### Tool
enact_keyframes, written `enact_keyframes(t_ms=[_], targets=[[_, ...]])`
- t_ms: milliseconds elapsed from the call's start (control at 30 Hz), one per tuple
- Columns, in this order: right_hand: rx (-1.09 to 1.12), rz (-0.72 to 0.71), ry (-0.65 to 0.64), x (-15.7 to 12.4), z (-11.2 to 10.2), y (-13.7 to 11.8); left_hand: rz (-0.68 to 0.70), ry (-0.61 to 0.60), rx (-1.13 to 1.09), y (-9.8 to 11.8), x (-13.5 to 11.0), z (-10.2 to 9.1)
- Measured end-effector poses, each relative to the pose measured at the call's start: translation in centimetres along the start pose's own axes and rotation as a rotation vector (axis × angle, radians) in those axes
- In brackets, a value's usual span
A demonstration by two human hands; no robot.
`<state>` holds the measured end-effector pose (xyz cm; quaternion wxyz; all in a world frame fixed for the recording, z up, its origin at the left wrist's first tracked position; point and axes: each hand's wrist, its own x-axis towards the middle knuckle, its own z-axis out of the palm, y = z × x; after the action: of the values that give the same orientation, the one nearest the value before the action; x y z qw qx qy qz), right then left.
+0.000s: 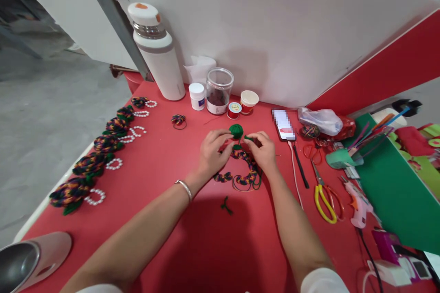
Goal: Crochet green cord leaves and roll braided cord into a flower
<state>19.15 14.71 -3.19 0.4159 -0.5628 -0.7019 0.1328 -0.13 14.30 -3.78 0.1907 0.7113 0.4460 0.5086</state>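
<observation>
My left hand (215,150) has its fingers curled in, with the tips at a green yarn ball (236,130) and a small green piece (237,147). My right hand (263,150) pinches a small green yarn piece (248,138) just right of the ball. Below both hands, a curved multicoloured crocheted strip (252,171) with loose green strands lies on the red table (144,219). Closer to me rests a separate green knotted piece (226,206). Part of the strip is hidden behind the hands.
Several crocheted flowers (90,163) with bead loops (114,164) line the left edge. At the back stand a white bottle (161,64), clear jar (219,91) and thread spool (234,110). On the right lie a phone (283,124), yellow-handled scissors (325,203) and glue gun (359,206).
</observation>
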Motion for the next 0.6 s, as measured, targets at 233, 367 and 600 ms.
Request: enact_keyframes(t_ms=[233, 367, 600], targets=[[0.055, -0.309, -0.013, -1.4, 1.3, -2.4, -0.283, -0.157, -0.403, 0.0, -0.7, 0.6], [0.003, -0.367, 0.017, -2.1, 1.8, -2.8, -0.566, -0.145, -0.631, -0.2, -0.6, 0.7], [0.034, -0.120, 0.051, -2.4, 1.6, -3.3, -0.556, -0.097, -0.593, -0.1, -0.8, 0.8]])
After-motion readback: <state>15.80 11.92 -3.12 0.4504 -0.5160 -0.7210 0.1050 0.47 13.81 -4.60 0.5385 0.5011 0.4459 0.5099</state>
